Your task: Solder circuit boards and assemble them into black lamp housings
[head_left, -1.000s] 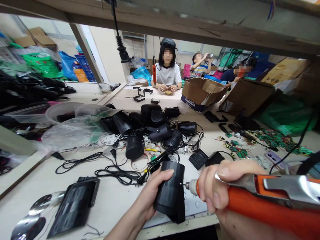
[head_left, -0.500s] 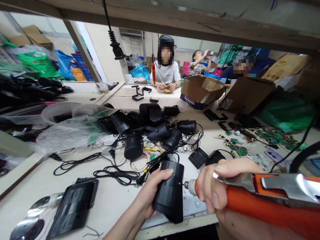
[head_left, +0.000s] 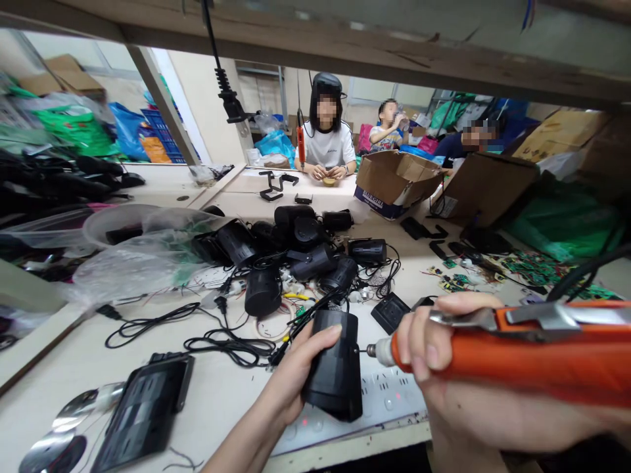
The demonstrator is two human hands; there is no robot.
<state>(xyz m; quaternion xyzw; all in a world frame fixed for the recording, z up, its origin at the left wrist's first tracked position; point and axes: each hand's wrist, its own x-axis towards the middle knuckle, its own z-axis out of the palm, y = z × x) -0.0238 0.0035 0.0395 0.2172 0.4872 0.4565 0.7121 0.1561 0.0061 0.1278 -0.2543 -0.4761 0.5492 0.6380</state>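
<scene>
My left hand [head_left: 296, 368] is wrapped round a black cylindrical housing [head_left: 331, 368], thumb on its upper face, near the table's front edge. On the right, my right hand [head_left: 428, 341] grips an orange electric screwdriver [head_left: 517, 355] with a metal lever on top. Its thin bit points left and meets a screw spot on the housing's right side. Below the housing lies a white power strip [head_left: 379, 394] with small red lights. Just beyond are a black cable and a roll of tape [head_left: 269, 328].
Black housings [head_left: 263, 289] are heaped mid-table. Coiled cables [head_left: 152, 322] and a black panel [head_left: 148, 407] lie left. Green circuit boards [head_left: 542, 269] and an open carton [head_left: 394, 180] stand right. A person [head_left: 328, 141] sits opposite; two more people are behind. A plug hangs above.
The housing in my left hand has shifted slightly up and is tilted differently. The screwdriver has risen and is more level. A person at the back has lowered a bottle slightly.
</scene>
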